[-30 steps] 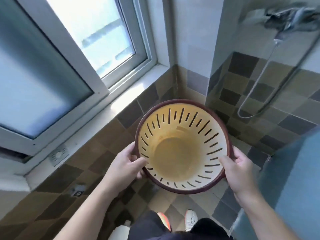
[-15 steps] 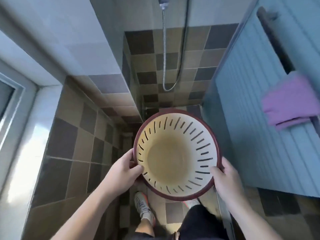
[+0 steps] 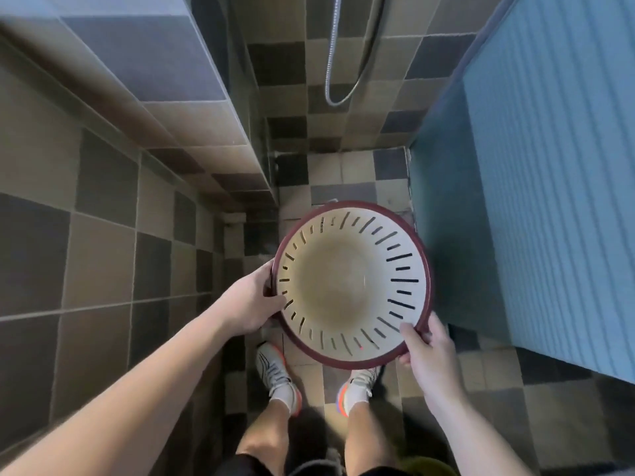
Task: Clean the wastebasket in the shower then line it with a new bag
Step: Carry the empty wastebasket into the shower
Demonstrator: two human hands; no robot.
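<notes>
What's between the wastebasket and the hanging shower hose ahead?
In the head view, only bare checkered floor tiles lie between the wastebasket, held by the left hand and right hand, and the shower hose.

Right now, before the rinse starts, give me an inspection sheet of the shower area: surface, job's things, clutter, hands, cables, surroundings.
Surface: checkered tile floor, brown and grey; whether it is wet cannot be told.
Job's things: wastebasket, cream inside with a dark red rim and slotted walls, held above the floor with its mouth towards the camera; brownish staining at the bottom; no bag in it.
Clutter: nothing seen on the shower floor.
Hands: left hand grips the rim on the left; right hand grips the near right rim, fingers curled over the edge.
Cables: shower hose hangs in a loop on the far wall.
Surroundings: tiled wall on the left, blue ribbed panel on the right.
</notes>
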